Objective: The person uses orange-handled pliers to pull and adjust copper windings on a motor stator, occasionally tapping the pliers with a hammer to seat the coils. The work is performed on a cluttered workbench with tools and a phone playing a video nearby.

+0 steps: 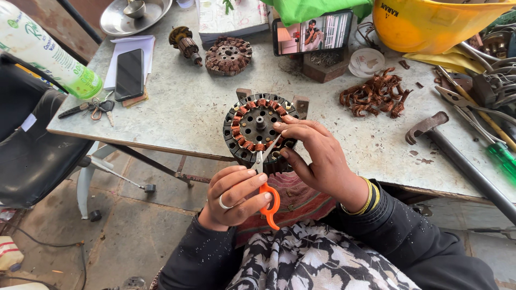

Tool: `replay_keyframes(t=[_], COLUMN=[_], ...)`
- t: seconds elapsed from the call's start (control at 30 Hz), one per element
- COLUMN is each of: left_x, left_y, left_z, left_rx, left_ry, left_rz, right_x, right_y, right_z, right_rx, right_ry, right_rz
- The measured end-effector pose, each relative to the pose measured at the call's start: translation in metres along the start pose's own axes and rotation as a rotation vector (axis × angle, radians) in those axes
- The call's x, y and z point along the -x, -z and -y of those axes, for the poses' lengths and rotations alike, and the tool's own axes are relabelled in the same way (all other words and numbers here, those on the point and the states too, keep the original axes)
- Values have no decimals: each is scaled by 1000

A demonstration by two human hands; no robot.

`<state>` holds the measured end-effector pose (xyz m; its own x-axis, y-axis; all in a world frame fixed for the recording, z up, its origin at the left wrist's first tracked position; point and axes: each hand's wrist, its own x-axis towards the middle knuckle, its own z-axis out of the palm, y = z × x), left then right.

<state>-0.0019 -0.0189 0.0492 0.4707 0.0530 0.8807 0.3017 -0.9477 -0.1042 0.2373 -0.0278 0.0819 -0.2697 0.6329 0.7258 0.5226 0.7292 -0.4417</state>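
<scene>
A round black motor stator (252, 126) with copper windings on its inner ring stands at the near edge of the grey table (188, 102). My left hand (234, 196) grips orange-handled scissors (267, 185), whose blades point up into the stator's lower windings. My right hand (314, 156) rests on the stator's right side, thumb and fingers pinching at the windings beside the blade tips.
A heap of cut copper wire (376, 94) lies to the right, a hammer (457, 158) and screwdrivers (497, 147) beyond it. Two phones (129, 72) (312, 33), a second stator (228, 55), an armature (185, 44), keys (97, 107), a yellow helmet (430, 21) and a green bottle (48, 51) surround it.
</scene>
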Motion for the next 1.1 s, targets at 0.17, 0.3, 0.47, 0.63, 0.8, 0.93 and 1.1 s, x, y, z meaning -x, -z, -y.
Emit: replay_keyframes(t=[0.17,0.3,0.47,0.63,0.8,0.93,1.1], left_x=[-2,-8,-6,1,9,15,17], left_y=[-2,-4,-7,-19,-32,-41,-51], left_z=[-11,-18,-25,-34,-40,-45,-52], left_rx=[57,123,197,294,408,464,495], left_ry=[100,161,225,329,422,489,569], left_rz=[-30,-63,-31,-107,-179,-243,-338], right_x=[2,3,5,6,6,5,2], right_y=[1,2,1,0,0,-2,-5], right_z=[-1,-2,-4,-7,-10,-10,-8], right_rx=[29,56,66,82,109,135,166], right_ry=[6,29,50,58,69,75,71], right_rz=[21,40,47,52,64,68,56])
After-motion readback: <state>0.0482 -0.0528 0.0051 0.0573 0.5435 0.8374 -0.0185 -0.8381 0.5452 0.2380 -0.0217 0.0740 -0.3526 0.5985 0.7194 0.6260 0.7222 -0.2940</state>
